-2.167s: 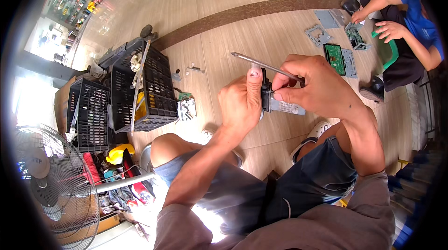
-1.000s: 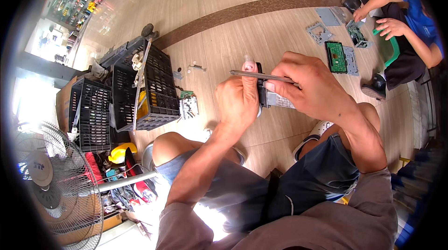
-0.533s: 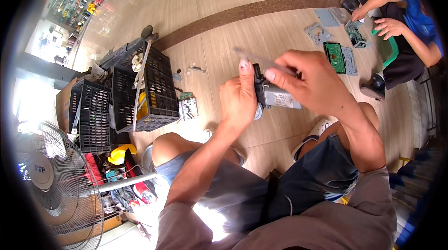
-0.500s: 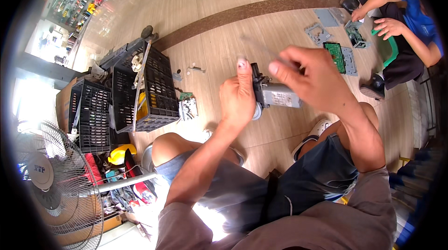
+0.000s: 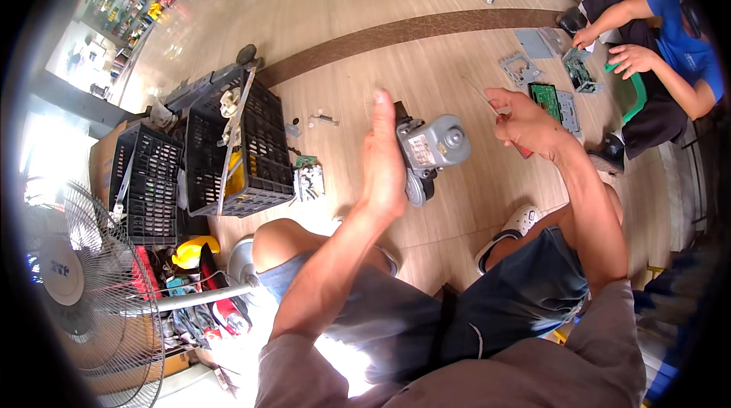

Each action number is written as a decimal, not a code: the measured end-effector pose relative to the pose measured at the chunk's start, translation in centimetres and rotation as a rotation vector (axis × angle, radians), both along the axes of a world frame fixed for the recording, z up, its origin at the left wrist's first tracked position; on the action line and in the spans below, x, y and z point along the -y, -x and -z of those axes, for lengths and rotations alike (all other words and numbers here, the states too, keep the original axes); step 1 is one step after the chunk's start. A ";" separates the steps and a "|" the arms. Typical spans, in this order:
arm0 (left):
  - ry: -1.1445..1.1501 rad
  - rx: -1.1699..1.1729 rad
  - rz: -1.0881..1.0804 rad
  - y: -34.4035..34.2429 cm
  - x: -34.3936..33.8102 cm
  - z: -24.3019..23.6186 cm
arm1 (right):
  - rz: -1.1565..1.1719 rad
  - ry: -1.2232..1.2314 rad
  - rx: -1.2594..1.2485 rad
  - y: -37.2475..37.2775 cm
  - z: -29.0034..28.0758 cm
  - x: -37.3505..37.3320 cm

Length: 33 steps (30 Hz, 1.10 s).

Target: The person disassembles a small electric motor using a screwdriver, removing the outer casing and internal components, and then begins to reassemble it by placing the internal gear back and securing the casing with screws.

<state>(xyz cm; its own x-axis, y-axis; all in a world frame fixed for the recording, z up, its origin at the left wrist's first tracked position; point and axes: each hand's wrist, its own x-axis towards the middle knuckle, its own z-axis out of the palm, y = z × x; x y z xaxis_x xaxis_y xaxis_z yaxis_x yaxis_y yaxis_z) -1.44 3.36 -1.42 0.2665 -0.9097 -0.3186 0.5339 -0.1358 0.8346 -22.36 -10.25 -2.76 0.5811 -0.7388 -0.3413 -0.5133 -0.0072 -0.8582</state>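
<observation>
My left hand point(image 5: 383, 168) grips a grey electric motor point(image 5: 434, 147) with a black bracket, thumb raised along its left side. The motor's rounded metal end faces up toward me, and a pale label shows on its body. My left fingers are mostly hidden behind it. To the right, apart from the motor, my right hand point(image 5: 533, 124) is closed around a screwdriver point(image 5: 522, 151). Its thin shaft points up and left, and a bit of red handle shows below the palm.
Black plastic crates point(image 5: 263, 149) with parts stand at the left, near a wire-caged fan point(image 5: 84, 278). Small metal parts point(image 5: 325, 119) lie on the floor. At the far right a co-worker in blue handles an electronics chassis point(image 5: 582, 73), near a green circuit board point(image 5: 544, 100).
The motor has turned in my left hand, bringing its rounded end up into view. My right hand has moved right, away from the motor, with the screwdriver.
</observation>
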 end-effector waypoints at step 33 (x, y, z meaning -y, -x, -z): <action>0.018 0.306 0.020 1.5 0.2 0.0 | 0.001 0.669 1.244 5.9 -10.7 -8.1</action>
<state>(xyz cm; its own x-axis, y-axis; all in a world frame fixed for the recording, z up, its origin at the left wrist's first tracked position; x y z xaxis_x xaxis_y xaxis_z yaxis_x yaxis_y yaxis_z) -2.97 3.19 -1.46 0.3300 -0.9203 -0.2100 0.2545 -0.1275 0.9586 -28.23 -2.19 7.96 0.2380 -0.5555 0.7967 0.5654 -0.5877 -0.5787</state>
